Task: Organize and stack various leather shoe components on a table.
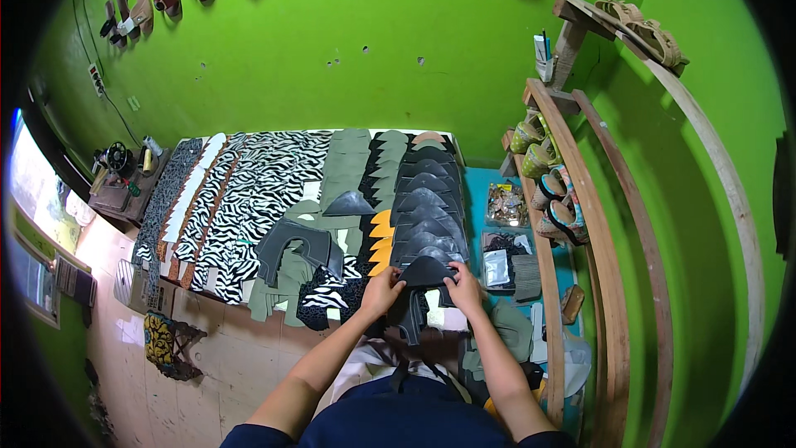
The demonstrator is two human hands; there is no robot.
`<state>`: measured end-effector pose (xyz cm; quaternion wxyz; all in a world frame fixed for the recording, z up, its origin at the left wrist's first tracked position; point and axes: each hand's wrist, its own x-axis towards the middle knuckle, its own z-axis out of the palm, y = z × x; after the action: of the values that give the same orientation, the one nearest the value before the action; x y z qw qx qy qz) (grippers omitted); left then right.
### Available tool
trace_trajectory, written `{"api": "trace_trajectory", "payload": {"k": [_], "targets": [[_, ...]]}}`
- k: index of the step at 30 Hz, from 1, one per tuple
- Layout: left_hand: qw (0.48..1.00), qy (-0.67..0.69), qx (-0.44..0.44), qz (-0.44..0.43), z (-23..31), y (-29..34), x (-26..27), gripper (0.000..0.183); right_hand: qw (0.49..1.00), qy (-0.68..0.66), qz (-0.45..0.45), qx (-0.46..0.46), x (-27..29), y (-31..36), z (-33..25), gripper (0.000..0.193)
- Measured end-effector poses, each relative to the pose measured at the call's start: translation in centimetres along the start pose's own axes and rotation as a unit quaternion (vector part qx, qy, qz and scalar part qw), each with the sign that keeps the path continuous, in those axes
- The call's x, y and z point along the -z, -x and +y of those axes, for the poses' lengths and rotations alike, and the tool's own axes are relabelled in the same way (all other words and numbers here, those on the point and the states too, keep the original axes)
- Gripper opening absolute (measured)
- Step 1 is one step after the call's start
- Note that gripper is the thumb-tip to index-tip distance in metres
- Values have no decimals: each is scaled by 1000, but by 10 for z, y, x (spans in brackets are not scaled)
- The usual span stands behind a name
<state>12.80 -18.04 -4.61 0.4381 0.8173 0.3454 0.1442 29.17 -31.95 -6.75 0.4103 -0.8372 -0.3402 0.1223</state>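
Observation:
Between my two hands is a black, curved shoe-upper piece [427, 271], pinched at both sides. My left hand [384, 290] closes on its left edge and my right hand [463, 289] on its right edge. Just beyond it, overlapping black upper pieces [427, 199] run up the table in a column. Yellow pieces [381, 242] lie to the left of that column. Another dark, arched upper piece [292, 242] rests on olive pieces further left. A black strip-like part [410, 319] hangs below my hands near the table's front edge.
Rows of zebra-print pieces [269, 170] and olive pieces [347, 158] cover the table. At the right stand a wooden rack [593, 224] with sandals [560, 207] and a clear box of metal fittings [507, 202]. A sewing machine [118, 159] sits at the far left.

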Motion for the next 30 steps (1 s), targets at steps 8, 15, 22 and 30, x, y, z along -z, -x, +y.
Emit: {"api": "trace_trajectory", "payload": {"k": [8, 15, 22, 30], "targets": [[996, -77, -22, -31, 5, 5, -3, 31, 997, 41, 30, 54, 1, 12, 7, 29], [995, -89, -52, -17, 1, 10, -6, 32, 997, 29, 25, 60, 3, 19, 2, 28], [988, -139, -66, -13, 4, 15, -7, 35, 991, 104, 11, 84, 5, 25, -2, 28], [973, -219, -70, -8, -2, 17, -17, 38, 977, 205, -4, 59, 3, 32, -11, 28]]}}
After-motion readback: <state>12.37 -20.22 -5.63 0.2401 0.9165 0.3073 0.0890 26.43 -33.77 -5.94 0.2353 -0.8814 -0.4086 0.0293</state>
